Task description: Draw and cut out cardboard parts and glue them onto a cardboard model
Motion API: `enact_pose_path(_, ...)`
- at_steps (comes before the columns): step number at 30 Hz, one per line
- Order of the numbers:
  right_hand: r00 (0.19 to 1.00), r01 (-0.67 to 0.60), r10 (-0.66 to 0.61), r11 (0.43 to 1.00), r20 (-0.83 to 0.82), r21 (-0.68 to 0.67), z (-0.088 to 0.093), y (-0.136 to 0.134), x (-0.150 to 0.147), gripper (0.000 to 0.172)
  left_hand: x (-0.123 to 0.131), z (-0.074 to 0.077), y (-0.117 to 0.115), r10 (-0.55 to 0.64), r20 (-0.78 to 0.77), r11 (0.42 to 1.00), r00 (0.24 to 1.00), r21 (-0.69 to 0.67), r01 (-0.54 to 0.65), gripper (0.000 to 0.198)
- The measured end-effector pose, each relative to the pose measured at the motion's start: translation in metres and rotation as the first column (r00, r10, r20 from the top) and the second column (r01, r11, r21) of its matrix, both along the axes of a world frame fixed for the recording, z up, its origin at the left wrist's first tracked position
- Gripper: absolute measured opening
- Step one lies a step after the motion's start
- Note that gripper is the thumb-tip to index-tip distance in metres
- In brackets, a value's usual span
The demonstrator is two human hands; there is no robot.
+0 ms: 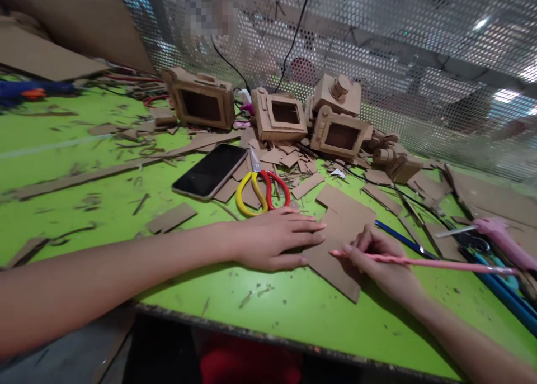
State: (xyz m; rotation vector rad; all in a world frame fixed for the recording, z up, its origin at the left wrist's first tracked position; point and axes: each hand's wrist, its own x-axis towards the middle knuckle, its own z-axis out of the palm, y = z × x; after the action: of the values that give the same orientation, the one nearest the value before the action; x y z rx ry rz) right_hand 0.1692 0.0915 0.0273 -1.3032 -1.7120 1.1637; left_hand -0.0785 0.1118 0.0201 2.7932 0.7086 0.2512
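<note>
My left hand (274, 240) lies flat with its fingers stretched out, the fingertips resting on the left edge of a cut piece of cardboard (335, 233). In my right hand (384, 261) is a pink pencil (444, 264), held in a writing grip with its tip over the cardboard. Whether the tip touches the surface I cannot tell. Just behind my left hand are scissors (262, 191) with one yellow and one red handle. A phone (212, 170) with a dark screen lies to the left of their blades.
Several cardboard camera models (281, 117) stand along the perforated metal screen (403, 65). Cardboard scraps litter the green table (104, 216). At the right are a blue pen (403, 240), a pink glue gun (499, 236) and a blue-handled tool (503, 294).
</note>
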Motion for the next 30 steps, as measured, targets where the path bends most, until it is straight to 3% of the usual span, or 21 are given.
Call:
enact_pose_path(5, 0.999, 0.048, -0.048, 0.999, -0.019, 0.003, 0.006, 0.006, 0.001, 0.043, 0.001, 0.002, 0.000, 0.004, -0.017, 1.000, 1.000, 0.005, -0.004, 0.055)
enact_pose_path(13, 0.996, 0.036, -0.041, 0.998, -0.074, -0.058, 0.000, 0.015, 0.012, 0.041, 0.002, 0.010, -0.002, 0.013, -0.043, 1.000, 0.999, 0.006, -0.013, 0.055)
enact_pose_path(30, 0.984, 0.071, -0.089, 0.991, -0.152, -0.117, 0.005, 0.015, 0.009, 0.042, 0.002, 0.010, 0.000, 0.002, 0.006, 0.998, 1.000, 0.055, -0.003, 0.054)
